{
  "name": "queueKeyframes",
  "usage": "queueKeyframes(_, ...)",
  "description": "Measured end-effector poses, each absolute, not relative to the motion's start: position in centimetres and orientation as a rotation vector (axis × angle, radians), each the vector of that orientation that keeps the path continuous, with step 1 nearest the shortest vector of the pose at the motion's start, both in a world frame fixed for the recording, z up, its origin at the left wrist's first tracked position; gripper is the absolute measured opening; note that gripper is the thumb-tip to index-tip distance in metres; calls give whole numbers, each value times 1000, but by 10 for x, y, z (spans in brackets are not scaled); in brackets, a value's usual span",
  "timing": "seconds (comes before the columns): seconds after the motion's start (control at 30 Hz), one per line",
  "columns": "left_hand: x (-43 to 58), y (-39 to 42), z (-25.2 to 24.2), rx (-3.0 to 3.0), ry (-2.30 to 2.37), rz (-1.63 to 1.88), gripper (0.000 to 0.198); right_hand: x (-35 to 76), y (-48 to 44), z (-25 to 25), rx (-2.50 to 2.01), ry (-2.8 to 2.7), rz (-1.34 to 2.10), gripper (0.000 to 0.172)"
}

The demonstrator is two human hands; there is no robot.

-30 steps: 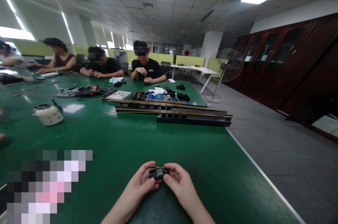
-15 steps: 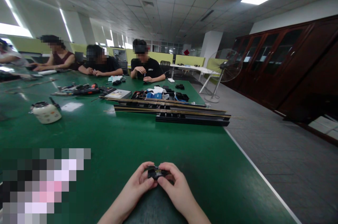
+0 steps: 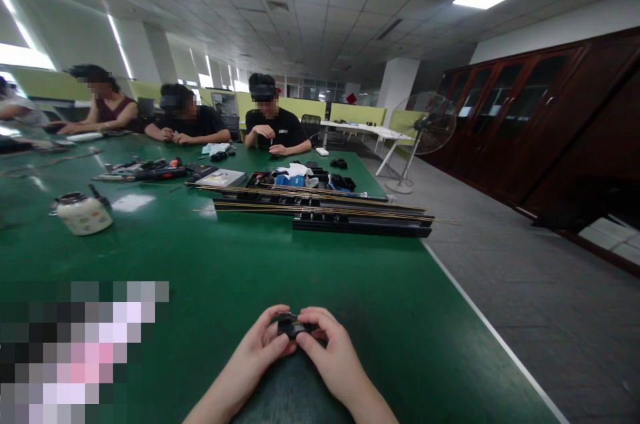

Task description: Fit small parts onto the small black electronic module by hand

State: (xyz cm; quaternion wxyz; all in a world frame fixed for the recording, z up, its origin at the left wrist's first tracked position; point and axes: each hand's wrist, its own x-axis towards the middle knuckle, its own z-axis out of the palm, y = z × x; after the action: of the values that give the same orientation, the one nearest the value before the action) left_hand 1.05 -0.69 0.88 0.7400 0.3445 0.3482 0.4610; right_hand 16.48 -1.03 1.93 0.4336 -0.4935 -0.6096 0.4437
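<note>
Between my two hands is a small black part [image 3: 289, 327] with a lighter streak on top; its exact kind is too small to make out. My left hand [image 3: 263, 339] grips its left end, thumb at the near side and fingers over the far side. The right end is pinched by my right hand [image 3: 325, 337] in the same way. Both hands are closed on it just above the near part of the green table [image 3: 380, 304], and the fingertips cover its ends.
Long black rails [image 3: 363, 227] with thin brass-coloured rods lie across the table ahead. A white pot [image 3: 84, 216] stands at left, tools [image 3: 150, 171] behind it. Several people sit at the far side. A pixelated patch hides the lower left. The table's edge [image 3: 493, 327] runs along the right.
The whole view has shifted slightly, with the scene moving a little left. My hands keep their grip on the black part, which looks slightly turned.
</note>
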Motion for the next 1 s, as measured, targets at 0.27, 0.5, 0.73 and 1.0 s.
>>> queueKeyframes(0.27,7,-7,9,775,718,986,45,165,-11,19,-1243,-1539,1083,18)
queueKeyframes(0.5,10,-8,9,780,773,1031,40,167,-11,21,-1246,-1539,987,19)
queueKeyframes(0.73,12,-9,14,796,837,1011,43,180,-3,19,-1315,-1380,929,20)
queueKeyframes(1.0,10,-8,6,789,827,1015,48,196,4,14,-1325,-1313,943,30)
